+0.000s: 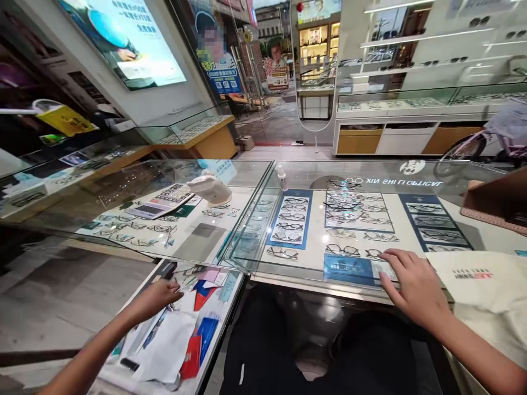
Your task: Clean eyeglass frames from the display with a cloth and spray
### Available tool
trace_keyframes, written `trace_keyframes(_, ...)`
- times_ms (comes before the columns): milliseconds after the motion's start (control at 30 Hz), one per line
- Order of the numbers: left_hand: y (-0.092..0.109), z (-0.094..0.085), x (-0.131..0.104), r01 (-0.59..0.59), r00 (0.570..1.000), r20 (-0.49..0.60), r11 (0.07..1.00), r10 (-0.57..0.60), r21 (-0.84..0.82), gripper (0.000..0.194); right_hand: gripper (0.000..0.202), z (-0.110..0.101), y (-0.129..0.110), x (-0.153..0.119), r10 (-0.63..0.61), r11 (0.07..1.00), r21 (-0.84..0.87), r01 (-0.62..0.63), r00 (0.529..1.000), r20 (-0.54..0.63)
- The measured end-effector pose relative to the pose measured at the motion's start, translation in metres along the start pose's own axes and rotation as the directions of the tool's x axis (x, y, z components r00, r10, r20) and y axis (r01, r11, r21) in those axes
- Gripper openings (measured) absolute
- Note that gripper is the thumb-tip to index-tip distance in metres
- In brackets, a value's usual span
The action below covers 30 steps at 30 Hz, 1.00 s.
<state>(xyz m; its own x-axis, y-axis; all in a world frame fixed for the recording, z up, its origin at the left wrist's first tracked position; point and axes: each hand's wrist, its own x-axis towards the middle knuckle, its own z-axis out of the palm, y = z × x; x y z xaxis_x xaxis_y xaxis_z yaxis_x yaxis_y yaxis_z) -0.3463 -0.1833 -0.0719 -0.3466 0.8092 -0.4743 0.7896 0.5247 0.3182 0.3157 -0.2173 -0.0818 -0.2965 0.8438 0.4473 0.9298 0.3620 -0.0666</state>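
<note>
My left hand (158, 296) hovers over a pulled-out drawer (119, 384), its fingers curled together; anything between them is too small to make out. Below it in the drawer lie a white sheet (168, 345), a red packet (191, 356), a blue packet (208, 334) and several papers and cards. My right hand (414, 288) rests on the front part of the glass counter (288, 269) with fingers spread and nothing in them. Under the glass near its fingertips are eyeglasses (342, 250) and a blue card (348, 267).
A cream cloth bag (477, 280) lies right of my right hand. On the counter stand a small white bottle (282, 178) and a white device (209, 189), near a calculator (158, 203). An open brown box (498, 200) sits at the right edge. My knees are below the counter.
</note>
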Motion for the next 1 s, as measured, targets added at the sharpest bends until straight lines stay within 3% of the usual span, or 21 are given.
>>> trace_keyframes(100, 0.019, -0.021, -0.043, -0.195, 0.977, 0.101, 0.979, 0.188, 0.056, 0.08, 0.034, 0.0, -0.004, 0.002, 0.014, 1.0, -0.009, -0.014, 1.0, 0.003)
trace_keyframes(167, 0.058, -0.036, -0.071, -0.312, 0.947, 0.11, 0.946, 0.301, 0.092, 0.078, 0.033, 0.0, -0.005, 0.003, 0.025, 1.0, -0.004, -0.025, 1.0, 0.012)
trace_keyframes(200, 0.086, -0.042, -0.085, -0.391, 0.92, 0.083, 0.914, 0.383, 0.108, 0.075, 0.033, 0.0, -0.005, 0.003, 0.029, 1.0, 0.002, -0.029, 0.999, 0.018)
trace_keyframes(267, 0.15, -0.048, -0.113, -0.565, 0.824, 0.064, 0.809, 0.562, 0.164, 0.07, 0.033, -0.001, -0.004, 0.004, 0.038, 0.999, 0.02, -0.038, 0.999, 0.029)
trace_keyframes(333, 0.22, -0.045, -0.136, -0.662, 0.744, 0.079, 0.716, 0.664, 0.221, 0.059, 0.033, -0.002, -0.004, 0.004, 0.045, 0.998, 0.041, -0.047, 0.998, 0.039)
trace_keyframes(400, 0.289, -0.033, -0.149, -0.639, 0.754, 0.032, 0.721, 0.656, 0.268, 0.045, 0.032, -0.002, -0.003, 0.005, 0.045, 0.997, 0.063, -0.048, 0.998, 0.047)
trace_keyframes(433, 0.322, -0.025, -0.15, -0.654, 0.742, 0.03, 0.713, 0.67, 0.251, 0.037, 0.031, -0.002, -0.003, 0.005, 0.045, 0.996, 0.072, -0.049, 0.998, 0.047)
trace_keyframes(467, 0.352, -0.016, -0.148, -0.712, 0.695, 0.057, 0.675, 0.717, 0.192, 0.03, 0.03, -0.002, -0.003, 0.006, 0.047, 0.996, 0.08, -0.05, 0.998, 0.048)
trace_keyframes(567, 0.433, 0.012, -0.122, -0.869, 0.488, 0.122, 0.494, 0.864, -0.025, 0.024, 0.029, -0.003, -0.004, 0.007, 0.057, 0.994, 0.09, -0.061, 0.997, 0.049)
trace_keyframes(600, 0.457, 0.021, -0.11, -0.884, 0.454, 0.12, 0.463, 0.883, -0.063, 0.026, 0.028, -0.003, -0.004, 0.008, 0.059, 0.994, 0.091, -0.063, 0.997, 0.052)
trace_keyframes(633, 0.478, 0.03, -0.096, -0.874, 0.468, 0.107, 0.477, 0.877, -0.091, 0.029, 0.028, -0.004, -0.005, 0.008, 0.06, 0.994, 0.092, -0.065, 0.997, 0.056)
trace_keyframes(767, 0.54, 0.062, -0.047, -0.765, 0.623, 0.083, 0.628, 0.778, -0.143, 0.047, 0.028, -0.006, -0.005, 0.011, 0.071, 0.991, 0.112, -0.078, 0.995, 0.067)
trace_keyframes(867, 0.564, 0.08, -0.017, -0.721, 0.675, 0.071, 0.677, 0.734, -0.146, 0.063, 0.026, -0.008, -0.006, 0.012, 0.079, 0.988, 0.128, -0.088, 0.994, 0.07)
trace_keyframes(1000, 0.58, 0.095, 0.013, -0.666, 0.735, 0.054, 0.735, 0.675, -0.128, 0.071, 0.023, -0.011, -0.007, 0.014, 0.084, 0.987, 0.133, -0.094, 0.993, 0.079)
